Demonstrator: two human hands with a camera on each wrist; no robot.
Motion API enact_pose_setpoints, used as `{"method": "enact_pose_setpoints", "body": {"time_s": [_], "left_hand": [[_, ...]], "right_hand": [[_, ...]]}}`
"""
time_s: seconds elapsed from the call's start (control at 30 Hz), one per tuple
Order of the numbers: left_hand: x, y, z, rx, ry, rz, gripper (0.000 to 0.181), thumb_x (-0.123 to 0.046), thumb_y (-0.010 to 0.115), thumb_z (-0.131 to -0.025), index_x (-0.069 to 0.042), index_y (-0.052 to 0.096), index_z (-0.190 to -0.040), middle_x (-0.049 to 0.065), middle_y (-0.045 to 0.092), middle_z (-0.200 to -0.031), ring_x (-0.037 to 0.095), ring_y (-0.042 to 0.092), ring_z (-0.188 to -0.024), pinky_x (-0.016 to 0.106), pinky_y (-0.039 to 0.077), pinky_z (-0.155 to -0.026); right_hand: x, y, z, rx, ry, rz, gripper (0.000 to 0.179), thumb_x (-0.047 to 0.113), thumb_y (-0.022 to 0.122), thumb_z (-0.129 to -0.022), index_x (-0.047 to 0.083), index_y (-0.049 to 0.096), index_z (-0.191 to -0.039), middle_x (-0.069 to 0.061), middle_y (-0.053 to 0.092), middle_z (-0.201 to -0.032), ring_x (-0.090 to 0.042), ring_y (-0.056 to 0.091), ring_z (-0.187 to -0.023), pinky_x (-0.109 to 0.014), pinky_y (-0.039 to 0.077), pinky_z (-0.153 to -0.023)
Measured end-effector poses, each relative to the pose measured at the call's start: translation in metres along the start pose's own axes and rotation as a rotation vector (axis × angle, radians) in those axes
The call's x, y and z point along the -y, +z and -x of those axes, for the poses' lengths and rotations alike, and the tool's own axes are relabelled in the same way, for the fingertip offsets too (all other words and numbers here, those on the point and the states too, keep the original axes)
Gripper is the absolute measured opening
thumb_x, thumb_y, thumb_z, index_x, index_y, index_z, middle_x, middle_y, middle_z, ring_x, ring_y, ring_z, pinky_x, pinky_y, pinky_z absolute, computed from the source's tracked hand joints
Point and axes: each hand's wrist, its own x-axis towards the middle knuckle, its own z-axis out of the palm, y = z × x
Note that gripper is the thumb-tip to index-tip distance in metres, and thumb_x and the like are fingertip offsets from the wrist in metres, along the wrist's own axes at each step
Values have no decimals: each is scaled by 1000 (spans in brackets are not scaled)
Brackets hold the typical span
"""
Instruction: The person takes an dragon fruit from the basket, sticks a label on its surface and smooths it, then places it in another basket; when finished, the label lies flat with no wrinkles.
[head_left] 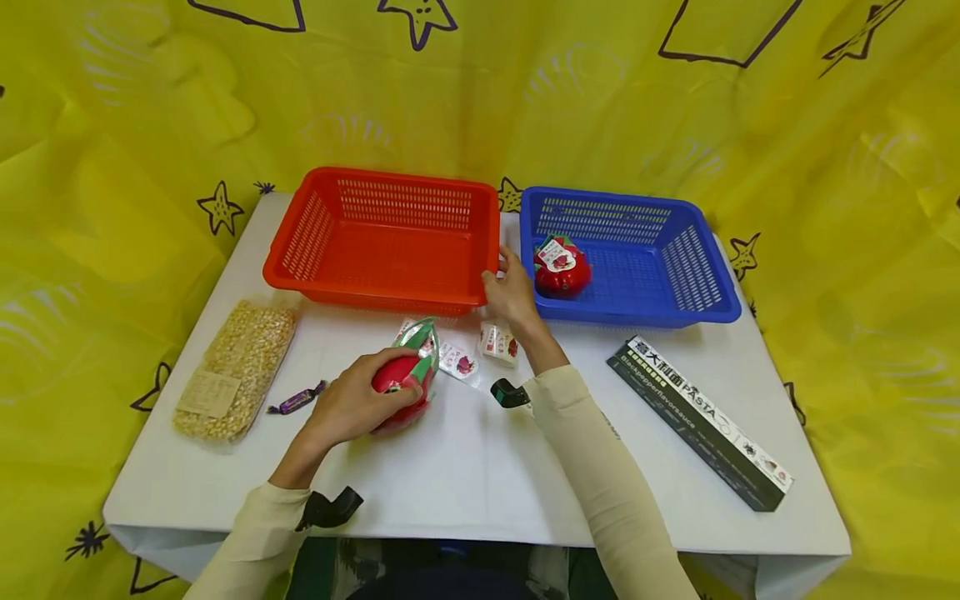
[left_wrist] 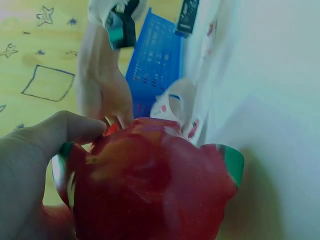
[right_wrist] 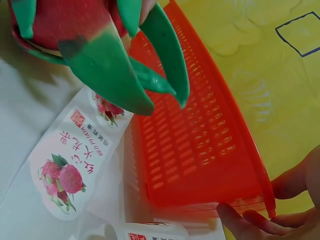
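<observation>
My left hand (head_left: 358,398) holds a red dragon fruit (head_left: 396,374) with green tips over the middle of the table; in the left wrist view the fruit (left_wrist: 150,185) fills the lower middle, thumb on its side. With my right hand (head_left: 512,292) I grip the near right corner of the red basket (head_left: 382,296), fingers at its rim in the right wrist view. Beneath the fruit's green tips lies a strip of dragon fruit labels (right_wrist: 67,165). It leads to a label roll (head_left: 498,343), just below my right hand.
Beside the red basket stands a blue basket (head_left: 622,314) with a labelled dragon fruit (head_left: 564,282) in it. A black pasta box (head_left: 697,425) lies at right. Over on the left are a bag of corn kernels (head_left: 251,350) and a purple wrapped candy (head_left: 297,399). A yellow curtain hangs behind.
</observation>
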Motion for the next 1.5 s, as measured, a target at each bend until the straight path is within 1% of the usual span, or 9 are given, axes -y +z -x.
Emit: {"method": "enact_pose_setpoints", "body": {"time_s": [0.23, 0.5, 0.7, 0.8, 0.9, 1.07, 1.27, 1.37, 1.5], "left_hand": [[-2, 4, -11, -21, -67, -106, 65, -59, 66, -93, -30, 59, -150, 17, 64, -132, 36, 64, -108, 49, 54, -79], [-6, 0, -16, -50, -46, -178, 74, -71, 64, -93, -28, 55, -152, 19, 66, -134, 41, 66, -109, 55, 57, -80], [-4, -12, -15, -49, -17, -126, 75, -65, 68, -94, -23, 53, -155, 21, 65, -137, 42, 65, -114, 54, 59, -83], [-5, -11, -15, -61, -29, -94, 70, -60, 67, -96, -24, 54, -154, 21, 65, -138, 43, 65, -115, 55, 60, -86], [-8, -6, -17, -64, -29, -80, 69, -62, 67, -96, -25, 55, -153, 20, 66, -137, 43, 65, -115, 57, 59, -88], [-13, 4, -21, -52, 7, -64, 77, -69, 67, -94, -24, 52, -154, 20, 67, -136, 42, 66, -115, 56, 58, -88], [-9, 4, -19, 72, 36, 67, 81, -50, 74, -97, -26, 36, -164, 21, 55, -150, 46, 59, -127, 60, 57, -98], [-8, 8, -18, 103, 70, 130, 84, -38, 79, -96, -24, 34, -165, 20, 49, -156, 46, 54, -134, 62, 55, -102], [-10, 19, -18, 79, 94, 162, 82, -34, 80, -95, -23, 37, -164, 18, 49, -156, 46, 54, -135, 62, 54, -103]], "right_hand": [[-4, -10, 15, 78, -32, 26, 65, 11, 54, -106, -1, 28, -165, -28, 48, -157, -41, 58, -137, -49, 50, -113], [2, -32, 43, 236, -132, 70, 53, 19, 57, -108, 1, 45, -157, -19, 47, -159, -40, 55, -142, -51, 49, -114], [-7, -47, 59, 305, -191, 62, 31, 13, 56, -109, -3, 63, -135, -21, 66, -133, -42, 67, -118, -54, 56, -103], [-29, -59, 67, 353, -228, 196, 28, 14, 59, -108, -1, 70, -128, -19, 72, -123, -35, 70, -103, -44, 61, -91], [-56, -74, 76, 393, -253, 345, 26, 15, 63, -105, 2, 75, -124, -16, 75, -116, -27, 70, -94, -34, 57, -77], [-86, -92, 85, 409, -262, 525, 27, 11, 68, -101, 6, 77, -126, -9, 71, -109, -18, 64, -88, -32, 52, -77], [-98, -99, 91, 416, -303, 688, 36, 16, 74, -99, 12, 74, -135, -6, 63, -112, -14, 54, -82, -33, 45, -72], [-101, -102, 93, 401, -298, 710, 33, 18, 75, -99, 14, 76, -131, -5, 62, -115, -13, 54, -81, -33, 45, -73], [-104, -105, 95, 370, -287, 688, 22, 19, 77, -98, 15, 77, -119, -4, 64, -114, -13, 55, -81, -35, 45, -75]]}}
